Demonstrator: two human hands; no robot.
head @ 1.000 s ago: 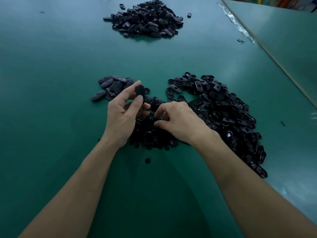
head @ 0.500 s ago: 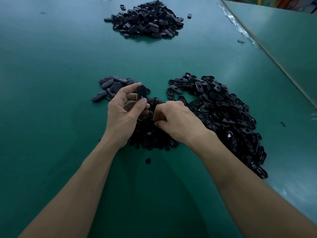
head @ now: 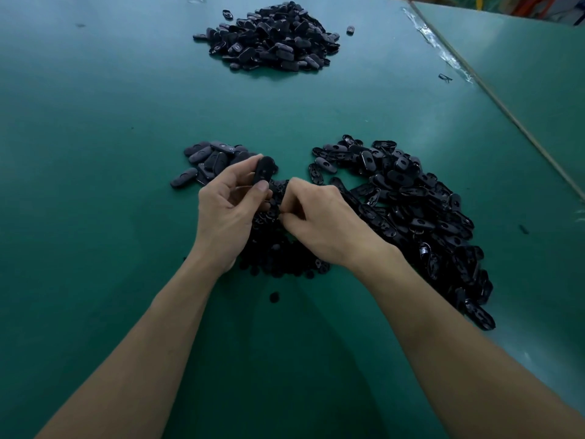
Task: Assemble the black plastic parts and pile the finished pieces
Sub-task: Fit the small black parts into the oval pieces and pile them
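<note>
Green table (head: 88, 128) with shiny tape strip (head: 440, 49)

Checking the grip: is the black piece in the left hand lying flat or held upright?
Upright, roughly: the left hand pinches the oval piece between thumb and fingers, its long axis pointing up, clear of the table.

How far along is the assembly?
Done, apparently: a small cluster of closed black oval pieces beside the left hand, perhaps also the far black pile. In hand: the left hand pinches one black oval piece; the curled right hand reaches into the small black parts. Left: the large heap of open black shells, so most remains.
</note>
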